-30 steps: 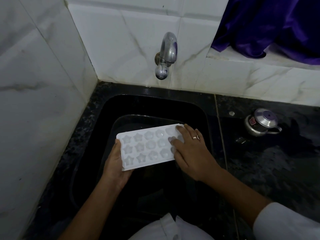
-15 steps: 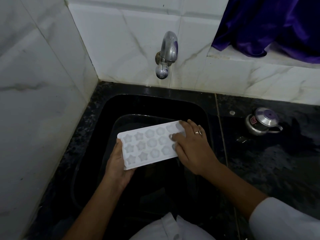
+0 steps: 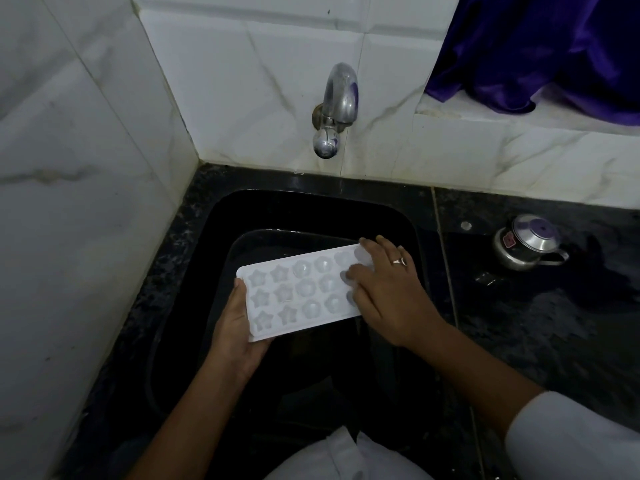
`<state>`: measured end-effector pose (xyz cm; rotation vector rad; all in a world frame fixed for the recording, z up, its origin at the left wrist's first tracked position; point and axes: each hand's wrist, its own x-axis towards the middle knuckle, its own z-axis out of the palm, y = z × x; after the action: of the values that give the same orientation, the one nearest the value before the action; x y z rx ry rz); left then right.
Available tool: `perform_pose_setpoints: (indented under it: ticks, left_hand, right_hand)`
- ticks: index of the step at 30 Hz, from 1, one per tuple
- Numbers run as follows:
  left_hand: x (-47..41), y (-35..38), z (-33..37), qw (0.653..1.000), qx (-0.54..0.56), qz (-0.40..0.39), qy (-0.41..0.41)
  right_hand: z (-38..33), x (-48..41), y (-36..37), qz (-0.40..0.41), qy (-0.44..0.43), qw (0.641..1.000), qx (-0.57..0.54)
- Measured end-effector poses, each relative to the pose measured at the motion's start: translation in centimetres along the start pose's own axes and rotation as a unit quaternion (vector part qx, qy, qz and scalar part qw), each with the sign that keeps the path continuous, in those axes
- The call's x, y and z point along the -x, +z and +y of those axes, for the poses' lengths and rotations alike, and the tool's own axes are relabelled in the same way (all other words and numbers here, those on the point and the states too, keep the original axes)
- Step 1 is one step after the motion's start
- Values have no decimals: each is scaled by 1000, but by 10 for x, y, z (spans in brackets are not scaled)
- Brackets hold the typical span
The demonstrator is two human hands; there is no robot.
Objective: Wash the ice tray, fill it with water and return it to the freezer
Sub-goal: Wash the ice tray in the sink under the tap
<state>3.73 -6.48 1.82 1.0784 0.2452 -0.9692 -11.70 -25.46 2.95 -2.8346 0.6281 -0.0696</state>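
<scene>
A white ice tray [image 3: 298, 292] with star and round moulds is held level above the black sink [image 3: 311, 213]. My left hand [image 3: 235, 330] grips its near-left corner from below, thumb on the short edge. My right hand [image 3: 384, 292], a ring on one finger, lies flat over the tray's right end, fingers pressing into the moulds. The chrome tap [image 3: 336, 109] juts from the white tiled wall above the sink; no water runs from it.
A small steel pot with a lid [image 3: 526, 242] stands on the black counter [image 3: 554, 306] to the right. Purple cloth [image 3: 540, 53] hangs over a ledge at upper right. White marble tiles close in the left side and back.
The tray and both hands have shifted slightly up and away from me. My right hand's fingers slid a little across the right-end moulds. The grip is unchanged.
</scene>
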Motion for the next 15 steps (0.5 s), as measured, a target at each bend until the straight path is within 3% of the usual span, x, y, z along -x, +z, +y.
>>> perform_pose_setpoints:
  ticks: [15]
  left_hand:
    - [0, -3, 3, 1000, -8, -5, 10]
  right_hand:
    - [-4, 7, 8, 2, -10, 1000, -10]
